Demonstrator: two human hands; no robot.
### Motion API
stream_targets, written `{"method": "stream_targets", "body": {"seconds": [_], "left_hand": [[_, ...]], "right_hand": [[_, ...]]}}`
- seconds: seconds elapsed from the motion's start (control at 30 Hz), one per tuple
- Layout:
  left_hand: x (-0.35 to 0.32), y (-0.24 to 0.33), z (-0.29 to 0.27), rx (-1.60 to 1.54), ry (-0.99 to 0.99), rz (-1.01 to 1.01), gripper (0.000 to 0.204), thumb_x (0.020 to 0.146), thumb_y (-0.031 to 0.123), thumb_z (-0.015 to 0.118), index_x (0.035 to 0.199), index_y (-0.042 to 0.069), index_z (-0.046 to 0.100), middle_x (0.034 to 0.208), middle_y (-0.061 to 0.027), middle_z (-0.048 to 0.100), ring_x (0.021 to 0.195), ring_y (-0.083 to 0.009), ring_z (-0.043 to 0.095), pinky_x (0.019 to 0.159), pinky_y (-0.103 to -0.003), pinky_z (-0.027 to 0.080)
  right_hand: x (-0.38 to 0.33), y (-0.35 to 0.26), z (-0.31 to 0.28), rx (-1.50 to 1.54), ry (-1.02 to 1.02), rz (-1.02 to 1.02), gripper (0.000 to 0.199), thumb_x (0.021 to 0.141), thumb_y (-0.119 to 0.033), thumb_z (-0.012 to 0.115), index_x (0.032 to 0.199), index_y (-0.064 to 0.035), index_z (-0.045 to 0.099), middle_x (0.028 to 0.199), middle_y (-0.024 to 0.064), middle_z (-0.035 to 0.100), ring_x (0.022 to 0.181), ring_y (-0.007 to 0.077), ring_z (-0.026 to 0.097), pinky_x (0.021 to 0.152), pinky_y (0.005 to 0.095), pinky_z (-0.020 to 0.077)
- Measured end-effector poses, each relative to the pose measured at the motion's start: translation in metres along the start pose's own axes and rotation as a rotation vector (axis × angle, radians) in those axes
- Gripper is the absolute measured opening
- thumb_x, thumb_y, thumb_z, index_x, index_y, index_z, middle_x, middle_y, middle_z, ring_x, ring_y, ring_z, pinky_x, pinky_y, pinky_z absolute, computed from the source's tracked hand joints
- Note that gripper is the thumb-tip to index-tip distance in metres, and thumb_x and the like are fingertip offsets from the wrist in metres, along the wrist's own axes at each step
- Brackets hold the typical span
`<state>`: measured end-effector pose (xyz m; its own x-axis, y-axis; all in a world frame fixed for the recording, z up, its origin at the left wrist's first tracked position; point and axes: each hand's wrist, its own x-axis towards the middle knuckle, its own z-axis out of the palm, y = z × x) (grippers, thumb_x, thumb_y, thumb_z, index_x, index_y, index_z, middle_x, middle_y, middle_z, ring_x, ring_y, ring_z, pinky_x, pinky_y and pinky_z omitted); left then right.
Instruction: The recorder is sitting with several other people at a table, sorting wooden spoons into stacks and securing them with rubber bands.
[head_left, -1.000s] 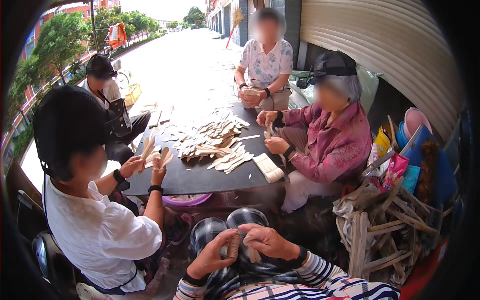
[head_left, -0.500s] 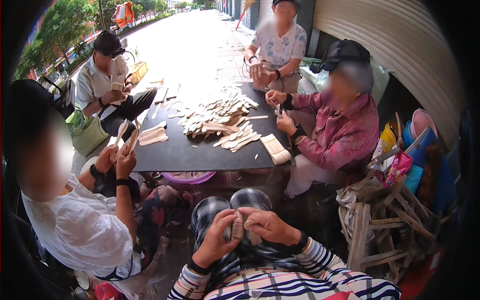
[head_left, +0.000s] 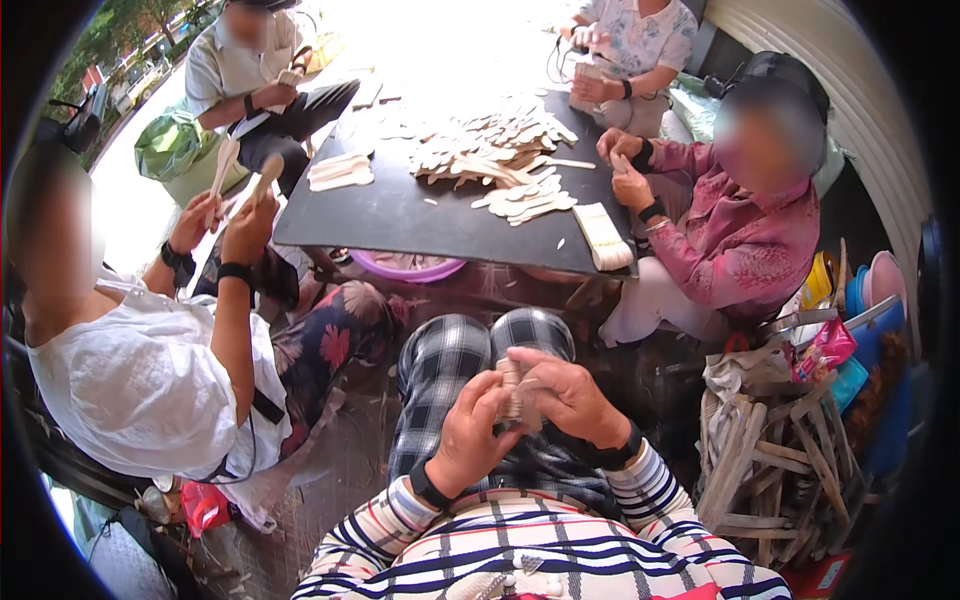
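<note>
Above my lap, my left hand (head_left: 468,432) is closed round a small stack of wooden spoons (head_left: 512,385), seen end-on. My right hand (head_left: 572,398) is closed against the stack's other side. Its fingers pinch a pale wooden spoon (head_left: 538,402), blurred and partly hidden; whether there is more than one I cannot tell. Beyond my knees, a large heap of wooden spoons (head_left: 490,150) lies on the black table (head_left: 400,215). A neat bundle of spoons (head_left: 602,238) lies at its near right corner, and another row (head_left: 340,171) towards the left.
Co-workers sit round the table; the person at left (head_left: 150,380) and the one in pink (head_left: 740,220) hold spoons. A purple basin (head_left: 408,268) is under the table's near edge. A wooden stool (head_left: 770,460) and plastic tubs (head_left: 880,280) stand at right.
The view has shifted, so the table appears higher and further right. My right hand has come closer against the stack, which stays in my left hand. The person at the back now holds a bundle.
</note>
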<state>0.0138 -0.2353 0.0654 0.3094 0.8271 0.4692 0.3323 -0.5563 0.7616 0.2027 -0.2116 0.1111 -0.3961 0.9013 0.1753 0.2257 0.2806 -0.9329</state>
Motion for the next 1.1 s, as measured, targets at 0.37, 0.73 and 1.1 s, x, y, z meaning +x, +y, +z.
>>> {"method": "stream_targets", "body": {"seconds": [0.37,0.73,1.1], "left_hand": [[0.022,-0.013,0.009,0.005,0.177,-0.058,0.05,0.066,-0.008,0.068,0.112,0.003,0.05,0.113,-0.0192,0.052,0.101,-0.0356,0.055,0.086,-0.04,0.047],[0.016,-0.021,0.005,-0.064,0.21,-0.112,0.047,0.069,-0.009,0.067,0.112,0.0,0.051,0.114,-0.0164,0.051,0.1,-0.0238,0.056,0.083,-0.03,0.051],[0.017,-0.008,0.001,-0.004,0.17,-0.071,0.051,0.065,-0.01,0.068,0.111,0.003,0.052,0.109,-0.0187,0.051,0.095,-0.0346,0.055,0.082,-0.039,0.047]], "right_hand": [[0.011,0.022,-0.015,0.24,0.231,0.117,0.012,0.091,-0.003,0.06,0.098,0.0038,0.065,0.116,0.0122,0.064,0.099,0.0123,0.058,0.086,0.0259,0.0461],[0.019,0.006,-0.006,-0.108,0.042,-0.208,0.008,0.081,-0.001,0.064,0.089,0.0001,0.062,0.096,0.0155,0.066,0.088,0.0306,0.063,0.083,0.0359,0.0492],[0.02,-0.004,-0.001,-0.342,-0.092,-0.351,0.012,0.076,-0.002,0.066,0.083,-0.0018,0.056,0.109,0.0163,0.065,0.096,0.0385,0.059,0.088,0.0416,0.0485]]}}
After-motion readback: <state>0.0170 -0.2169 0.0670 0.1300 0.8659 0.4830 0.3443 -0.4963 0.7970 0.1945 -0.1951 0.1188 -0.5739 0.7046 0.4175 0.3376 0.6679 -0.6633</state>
